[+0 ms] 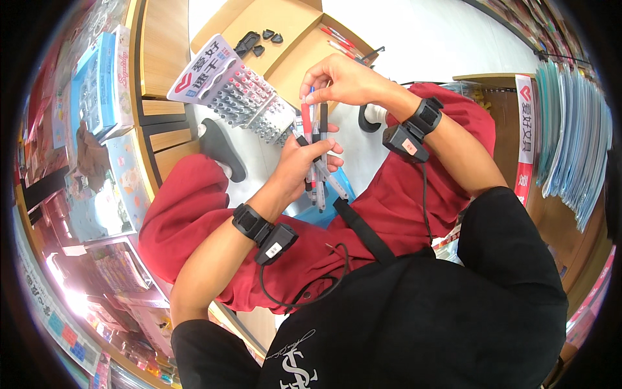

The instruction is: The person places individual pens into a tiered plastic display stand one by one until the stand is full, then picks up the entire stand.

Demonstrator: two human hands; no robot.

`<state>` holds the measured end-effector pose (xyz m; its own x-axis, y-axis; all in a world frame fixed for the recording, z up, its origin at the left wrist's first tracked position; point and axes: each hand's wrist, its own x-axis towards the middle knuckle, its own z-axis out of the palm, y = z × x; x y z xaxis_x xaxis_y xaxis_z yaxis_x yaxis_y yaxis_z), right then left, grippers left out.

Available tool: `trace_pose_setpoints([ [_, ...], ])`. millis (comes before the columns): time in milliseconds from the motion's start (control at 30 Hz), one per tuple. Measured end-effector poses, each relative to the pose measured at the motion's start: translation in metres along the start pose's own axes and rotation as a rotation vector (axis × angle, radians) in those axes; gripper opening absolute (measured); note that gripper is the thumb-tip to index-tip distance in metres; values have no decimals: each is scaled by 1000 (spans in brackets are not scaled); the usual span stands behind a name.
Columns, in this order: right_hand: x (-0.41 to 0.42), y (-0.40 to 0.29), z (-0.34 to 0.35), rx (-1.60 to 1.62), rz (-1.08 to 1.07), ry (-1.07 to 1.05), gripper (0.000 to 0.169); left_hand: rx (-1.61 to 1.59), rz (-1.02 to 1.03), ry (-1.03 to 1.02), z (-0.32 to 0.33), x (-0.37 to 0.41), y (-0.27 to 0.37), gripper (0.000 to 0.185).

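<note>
Several pens [321, 170] with clear barrels and black or red caps are bunched in my left hand [299, 163], its thumb lying across them. Above the bunch, my right hand [340, 80] pinches the top of a red-capped pen [306, 114] between thumb and fingertips; the pen's lower part passes down among the others. Just left of both hands stands a tilted display rack [267, 114] filled with rows of black- and red-tipped pens, with a printed header card [201, 68] at its upper end.
Beyond the rack, an open cardboard box [291, 41] holds red-and-white pens [340, 41] and black plastic parts [248, 44]. Shelves of packaged goods line the left. Clear plastic folders [573, 136] hang at the right. Something blue [316, 214] lies between my legs.
</note>
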<state>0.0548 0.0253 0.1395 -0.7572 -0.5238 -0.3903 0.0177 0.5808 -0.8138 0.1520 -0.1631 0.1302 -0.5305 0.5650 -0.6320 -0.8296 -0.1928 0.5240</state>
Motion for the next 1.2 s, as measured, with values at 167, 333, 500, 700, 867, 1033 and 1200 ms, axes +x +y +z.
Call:
trace_pose_setpoints([
  [167,-9,20,-11,172,-28,137,17,49,-22,-16,5,-1,-6,29],
  [333,-16,9,-12,246,77,33,19,62,-49,-19,5,0,-13,26],
  [500,-17,6,-16,208,88,-49,24,75,-51,-13,5,0,-17,24],
  [700,-10,16,-19,311,14,-8,19,64,-39,-20,5,0,-22,21],
  [867,-2,24,-36,340,-47,305,18,121,-95,52,8,-1,-37,16],
  [1033,13,32,-24,169,23,394,17,236,-287,18,8,-7,-57,12],
  [1200,16,33,9,-112,9,365,16,374,-325,-81,9,-14,-68,15],
])
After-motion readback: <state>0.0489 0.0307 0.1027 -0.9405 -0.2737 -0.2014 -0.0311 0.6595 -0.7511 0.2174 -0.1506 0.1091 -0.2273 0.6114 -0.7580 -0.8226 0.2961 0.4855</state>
